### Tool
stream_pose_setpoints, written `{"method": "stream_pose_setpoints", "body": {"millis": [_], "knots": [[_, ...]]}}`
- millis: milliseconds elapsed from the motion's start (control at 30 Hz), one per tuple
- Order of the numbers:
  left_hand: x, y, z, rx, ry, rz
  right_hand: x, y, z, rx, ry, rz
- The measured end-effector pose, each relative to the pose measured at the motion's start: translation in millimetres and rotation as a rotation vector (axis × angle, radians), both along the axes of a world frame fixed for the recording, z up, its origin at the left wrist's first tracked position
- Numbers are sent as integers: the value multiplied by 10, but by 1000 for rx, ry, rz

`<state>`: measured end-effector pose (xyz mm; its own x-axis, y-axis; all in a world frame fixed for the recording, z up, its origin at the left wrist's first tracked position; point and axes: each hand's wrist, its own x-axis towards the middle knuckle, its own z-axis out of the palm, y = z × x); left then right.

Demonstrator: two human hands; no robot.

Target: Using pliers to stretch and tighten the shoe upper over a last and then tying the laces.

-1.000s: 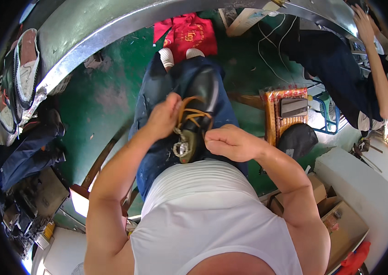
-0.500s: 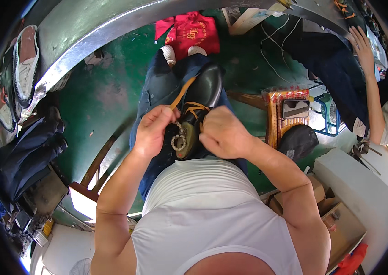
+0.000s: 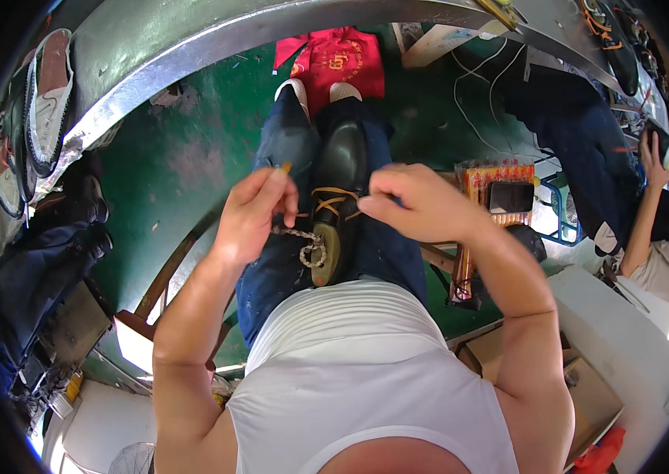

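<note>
A black leather shoe (image 3: pixel 342 158) lies along my lap, its toe pointing away from me. A tan-orange shoelace (image 3: pixel 336 190) crosses over its upper. An olive-coloured shoe last (image 3: pixel 328 265) fills the heel end, and a braided cord loop (image 3: pixel 315 257) hangs from it. My left hand (image 3: pixel 259 207) is closed left of the shoe, pinching the lace, with a short orange end poking up above the fingers. To the right, my right hand (image 3: pixel 421 204) is closed with its thumb beside the crossed lace; the lace runs up to it, though the fingers hide most of the grip.
A metal-edged workbench (image 3: pixel 192 55) curves across the front, with unfinished shoes (image 3: pixel 51 103) at its left. A red garment (image 3: pixel 338 63) lies on the green floor. At right are a stool (image 3: pixel 473 178) with a phone (image 3: pixel 511 197), cardboard boxes (image 3: pixel 587 387) and a seated person (image 3: pixel 650 237).
Both hands have moved apart from the shoe, the right one further right. The long orange lace strand at the left has slipped from sight. The person at right now holds a shoe-like object.
</note>
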<state>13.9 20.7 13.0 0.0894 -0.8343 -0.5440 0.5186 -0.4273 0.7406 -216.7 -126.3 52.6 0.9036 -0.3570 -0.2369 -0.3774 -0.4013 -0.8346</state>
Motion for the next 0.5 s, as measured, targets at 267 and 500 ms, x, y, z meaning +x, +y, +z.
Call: {"method": "stream_pose_setpoints", "body": {"millis": [267,500], "knots": [[-217,-441,254,-522,-583,-731,657,-618,1060,38,42,357],[47,-527,-11,-455,-171,-687,720,-627,36,-537,-261,-121]]}}
